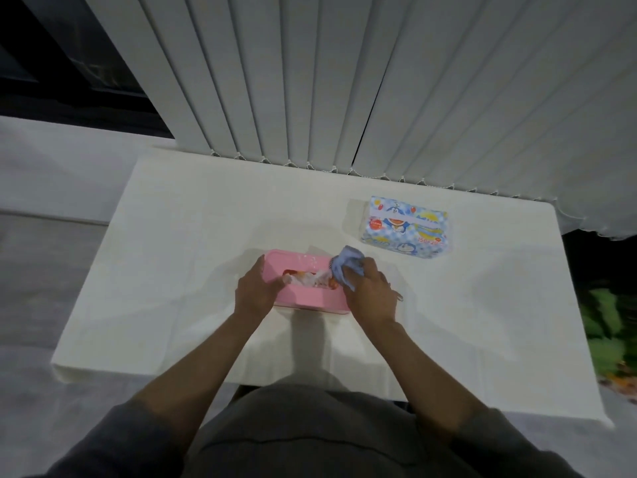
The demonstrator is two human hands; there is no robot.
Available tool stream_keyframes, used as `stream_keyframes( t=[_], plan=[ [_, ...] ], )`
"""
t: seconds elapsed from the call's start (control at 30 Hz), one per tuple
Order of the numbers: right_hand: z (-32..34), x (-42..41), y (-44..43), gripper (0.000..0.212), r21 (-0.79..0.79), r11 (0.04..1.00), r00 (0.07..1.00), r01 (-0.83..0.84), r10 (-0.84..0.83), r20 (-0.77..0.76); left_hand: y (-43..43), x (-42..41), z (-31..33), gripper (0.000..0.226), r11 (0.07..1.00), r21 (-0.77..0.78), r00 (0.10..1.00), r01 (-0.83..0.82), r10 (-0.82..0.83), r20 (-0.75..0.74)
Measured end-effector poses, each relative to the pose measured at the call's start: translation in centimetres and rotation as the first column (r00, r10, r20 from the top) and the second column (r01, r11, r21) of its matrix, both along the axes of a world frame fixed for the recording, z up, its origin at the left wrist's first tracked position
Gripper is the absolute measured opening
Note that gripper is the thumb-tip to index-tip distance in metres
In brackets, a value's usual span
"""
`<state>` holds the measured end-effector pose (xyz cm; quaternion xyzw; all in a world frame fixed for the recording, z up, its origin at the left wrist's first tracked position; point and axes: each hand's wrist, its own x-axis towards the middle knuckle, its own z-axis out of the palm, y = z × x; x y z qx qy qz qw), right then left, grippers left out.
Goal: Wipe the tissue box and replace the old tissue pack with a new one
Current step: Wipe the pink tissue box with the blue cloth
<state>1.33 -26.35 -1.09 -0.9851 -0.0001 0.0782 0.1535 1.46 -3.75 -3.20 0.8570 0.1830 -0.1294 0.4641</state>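
Tissue box (303, 295), blue cloth (344, 268) against it

Dim, cool, even light; the white bench (179, 236) is the brightest area. Faint soft shadows ring the box (303, 298) and lie between the forearms (213, 346). Detail is soft throughout. The wide lens bows the blinds (310, 81) and bench edges; the right margin smears into blur.
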Motion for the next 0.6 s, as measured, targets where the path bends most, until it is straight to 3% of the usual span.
stream_keyframes(
  t=[0.13, 0.33, 0.47, 0.6],
  plan=[
    [-0.2, -4.2, -1.6, 0.029, 0.077, 0.995, 0.998, -0.059, 0.060, -0.005, 0.0, -0.2, -0.2, 0.064, 1.000, -0.006, 1.000, -0.008, 0.008, 0.001],
    [-0.1, -0.6, -0.8, 0.026, 0.003, 0.996, 0.996, 0.085, -0.085, -0.003, 0.1, 0.0, -0.4, 0.061, 0.999, 0.031, 1.000, 0.009, -0.008, -0.010],
    [0.0, 0.3, 0.6, 0.034, -0.089, 0.996, 1.000, -0.023, 0.023, 0.000, 0.2, 0.1, -0.5, 0.059, 1.000, 0.022, 1.000, 0.005, -0.004, -0.018],
    [-0.2, -3.6, -0.7, 0.031, 0.024, 0.998, 0.999, -0.050, 0.051, -0.012, 0.2, -0.1, -0.7, 0.058, 1.000, 0.005, 1.000, -0.003, 0.003, -0.010]
  ],
)
